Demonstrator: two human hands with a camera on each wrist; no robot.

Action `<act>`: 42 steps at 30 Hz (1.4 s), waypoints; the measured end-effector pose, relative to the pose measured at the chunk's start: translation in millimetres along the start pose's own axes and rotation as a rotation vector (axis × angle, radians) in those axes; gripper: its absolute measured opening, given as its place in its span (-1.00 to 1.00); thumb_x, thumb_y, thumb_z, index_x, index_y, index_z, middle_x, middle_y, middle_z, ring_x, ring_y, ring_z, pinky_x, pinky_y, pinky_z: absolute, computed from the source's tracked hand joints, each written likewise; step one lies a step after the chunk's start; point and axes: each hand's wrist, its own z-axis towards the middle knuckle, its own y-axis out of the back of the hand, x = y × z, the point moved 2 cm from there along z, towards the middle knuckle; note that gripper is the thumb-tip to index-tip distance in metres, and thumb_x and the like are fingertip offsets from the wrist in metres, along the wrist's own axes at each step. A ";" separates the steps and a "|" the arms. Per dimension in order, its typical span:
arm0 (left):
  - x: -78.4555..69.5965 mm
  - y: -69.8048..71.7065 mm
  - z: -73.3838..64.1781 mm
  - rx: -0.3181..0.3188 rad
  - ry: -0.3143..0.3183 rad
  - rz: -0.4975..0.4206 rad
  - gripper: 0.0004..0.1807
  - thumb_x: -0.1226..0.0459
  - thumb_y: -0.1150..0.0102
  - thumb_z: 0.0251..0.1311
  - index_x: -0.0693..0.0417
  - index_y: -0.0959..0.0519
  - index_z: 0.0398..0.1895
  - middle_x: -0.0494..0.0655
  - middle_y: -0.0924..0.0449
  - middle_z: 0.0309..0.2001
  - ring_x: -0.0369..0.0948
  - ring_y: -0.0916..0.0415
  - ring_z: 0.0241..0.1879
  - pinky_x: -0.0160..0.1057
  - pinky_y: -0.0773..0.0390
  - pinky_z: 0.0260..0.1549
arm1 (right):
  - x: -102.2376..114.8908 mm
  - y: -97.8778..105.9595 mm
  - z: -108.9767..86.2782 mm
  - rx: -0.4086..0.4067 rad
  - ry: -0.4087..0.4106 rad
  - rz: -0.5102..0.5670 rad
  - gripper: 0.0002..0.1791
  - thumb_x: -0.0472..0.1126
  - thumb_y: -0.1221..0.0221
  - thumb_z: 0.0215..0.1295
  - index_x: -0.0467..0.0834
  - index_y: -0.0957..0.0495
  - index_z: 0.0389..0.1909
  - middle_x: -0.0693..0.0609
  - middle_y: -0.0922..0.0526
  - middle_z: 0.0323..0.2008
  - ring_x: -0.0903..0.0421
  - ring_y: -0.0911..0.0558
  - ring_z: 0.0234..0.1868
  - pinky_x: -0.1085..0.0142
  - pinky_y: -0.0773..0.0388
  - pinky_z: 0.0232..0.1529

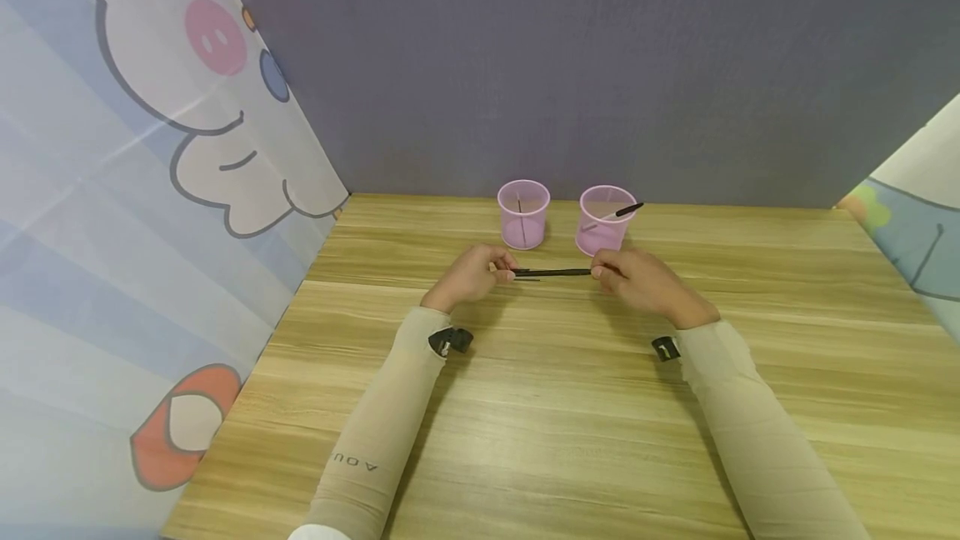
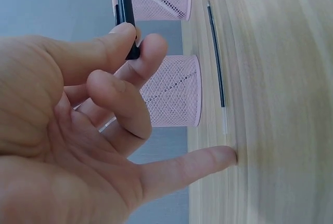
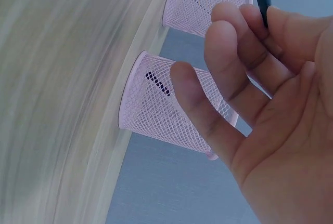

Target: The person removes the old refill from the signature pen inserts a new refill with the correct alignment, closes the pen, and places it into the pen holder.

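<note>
A black pen (image 1: 558, 272) is stretched level between both hands, just above the table. My left hand (image 1: 474, 275) pinches its clip end between thumb and index finger, the other fingers spread loosely, as the left wrist view shows. The pen's other end is pinched by my right hand (image 1: 637, 277), whose remaining fingers are half bent. A thin dark pen refill (image 2: 216, 52) lies on the table below the left hand. Behind the hands stand two pink mesh pen cups: the left cup (image 1: 513, 227) holds a thin dark stick, and the right cup (image 1: 590, 236) a white pen with a black end (image 1: 628, 209).
The wood-grained table (image 1: 540, 407) runs back to a grey upright panel (image 1: 570, 65). A curtain with cartoon figures (image 1: 165, 215) hangs along the left side, and another printed cloth (image 1: 926, 223) is at the right.
</note>
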 end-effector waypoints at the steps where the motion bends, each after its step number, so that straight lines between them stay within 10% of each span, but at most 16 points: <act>1: -0.2 0.3 -0.2 0.002 -0.001 -0.004 -0.87 0.29 -0.23 0.39 0.11 -0.69 -0.09 -0.05 -0.67 -0.22 -0.17 -0.54 -0.21 -0.20 -0.51 -0.12 | -0.6 0.1 0.1 -0.005 0.001 0.006 -0.83 -0.22 -0.09 0.53 -0.11 -0.57 -0.30 0.12 -0.50 -0.56 0.15 -0.44 -0.48 0.22 -0.38 -0.34; 42: -16.8 5.8 -2.7 -0.144 -0.160 -0.109 -0.79 0.26 -0.21 0.42 0.09 -0.69 0.03 -0.09 -0.71 -0.25 -0.23 -0.35 -0.45 -0.33 -0.37 -0.43 | -6.3 18.4 -7.1 -0.134 -0.016 0.103 -0.73 -0.19 -0.03 0.59 -0.15 -0.54 -0.37 0.07 -0.53 -0.55 0.19 -0.44 -0.50 0.29 -0.38 -0.36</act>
